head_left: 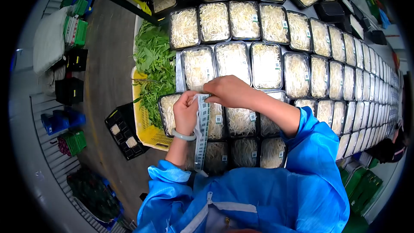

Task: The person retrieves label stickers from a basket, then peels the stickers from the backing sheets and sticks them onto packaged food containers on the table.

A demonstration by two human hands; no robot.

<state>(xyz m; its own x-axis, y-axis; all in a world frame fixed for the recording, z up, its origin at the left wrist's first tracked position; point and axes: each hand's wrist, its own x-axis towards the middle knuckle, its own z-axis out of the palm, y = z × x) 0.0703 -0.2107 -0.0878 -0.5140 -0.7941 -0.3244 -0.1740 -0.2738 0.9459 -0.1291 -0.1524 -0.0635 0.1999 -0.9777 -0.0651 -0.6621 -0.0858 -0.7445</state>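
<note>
My left hand (pixel 186 113), with a pale bangle at its wrist, holds the top of a long strip of labels (pixel 202 131) that hangs down toward my jacket. Close beside it, my right hand (pixel 226 91) has thumb and fingers pinched at the strip's upper end. Both hands are above rows of black trays of bean sprouts under clear film. A tray without a visible label (pixel 167 107) lies partly behind my left hand. Another tray (pixel 198 67) lies just beyond the hands, and a labelled tray (pixel 240 121) sits below my right forearm.
A yellow crate (pixel 151 136) of leafy greens (pixel 155 60) stands left of the trays. Black trays (pixel 125 133) lie beyond it at the lower left. Sprout trays (pixel 297 75) continue far right. A dark rack post with a yellow bracket (pixel 133 0) rises at the upper left.
</note>
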